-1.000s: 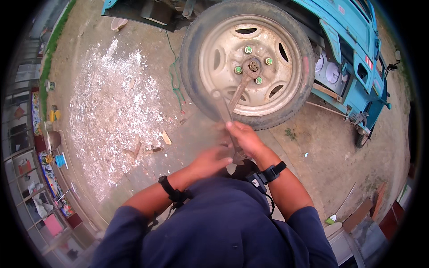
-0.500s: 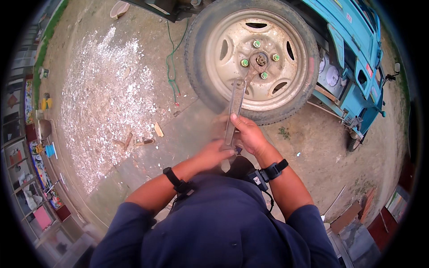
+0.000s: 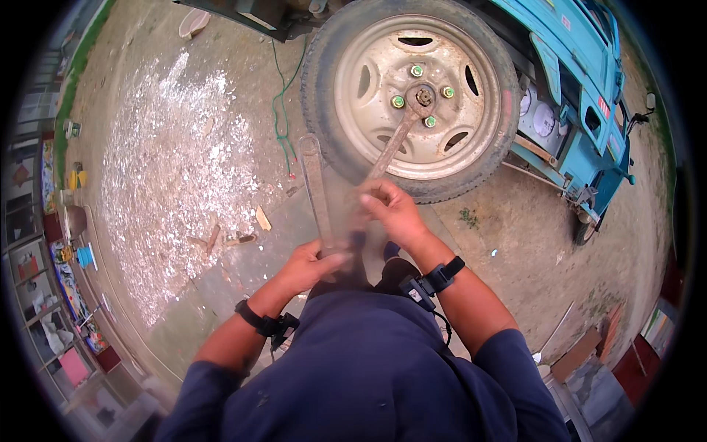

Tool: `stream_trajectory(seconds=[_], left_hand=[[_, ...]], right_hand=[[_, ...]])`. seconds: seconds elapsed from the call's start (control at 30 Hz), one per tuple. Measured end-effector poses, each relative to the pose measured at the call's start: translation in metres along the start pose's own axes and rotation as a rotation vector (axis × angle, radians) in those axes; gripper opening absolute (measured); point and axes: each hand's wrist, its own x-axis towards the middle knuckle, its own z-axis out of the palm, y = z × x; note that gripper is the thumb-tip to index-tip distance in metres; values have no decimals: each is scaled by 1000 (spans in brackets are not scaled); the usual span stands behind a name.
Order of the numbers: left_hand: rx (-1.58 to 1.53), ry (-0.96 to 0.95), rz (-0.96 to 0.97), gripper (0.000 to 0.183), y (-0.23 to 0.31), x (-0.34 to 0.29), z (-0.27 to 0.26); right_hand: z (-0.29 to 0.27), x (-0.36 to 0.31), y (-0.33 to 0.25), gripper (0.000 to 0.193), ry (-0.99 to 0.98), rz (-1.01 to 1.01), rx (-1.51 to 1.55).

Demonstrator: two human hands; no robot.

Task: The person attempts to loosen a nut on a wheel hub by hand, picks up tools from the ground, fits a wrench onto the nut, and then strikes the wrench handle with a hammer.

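So, far out to the left of both hands, pale debris [image 3: 173, 147] speckles the bare ground, white flakes all over it, and up beyond that sits a pinkish basin [image 3: 194, 24]. Nearer the left hand, a small wood scrap [image 3: 263, 218] lies on the ground, with a green cord [image 3: 280, 110] snaking away beyond it. And here's the left hand [image 3: 303, 267], black band [image 3: 254, 319] on the wrist, clamped on the near end of a long flat wrench [image 3: 317, 188]; its rounded far end points away from the body, left of the tyre.

Across the gap, the hands are apart, and the right hand [image 3: 398, 214] has its fingers curled and blurred, right up at the near end of a second wrench [image 3: 394, 151]. Gripping it or just beside it? Cannot tell! That second wrench slants away from the right hand, up to the centre of a big beige wheel [image 3: 453, 116], where four green nuts [image 3: 417, 71] ring the hub. Dark tyre [image 3: 317, 96] all around it, standing just beyond the right hand. Further right, past that hand, a turquoise vehicle [image 3: 600, 158] stretches off, a wooden bar [image 3: 536, 147] low along its near side.
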Motion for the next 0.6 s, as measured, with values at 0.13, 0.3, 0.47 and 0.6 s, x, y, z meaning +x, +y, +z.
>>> stream_trajectory(seconds=[0.13, 0.3, 0.47, 0.6], left_hand=[[-14, 35, 42, 35, -5, 1, -8], [11, 54, 30, 34, -1, 3, -13], [-7, 56, 10, 34, 2, 0, -15], [-3, 51, 36, 34, -4, 0, -19]], right_hand=[[16, -5, -15, 65, 113, -145, -61], [19, -1, -13, 82, 156, -160, -31], [31, 0, -9, 89, 249, -209, 40], [34, -1, -9, 89, 299, -219, 103]])
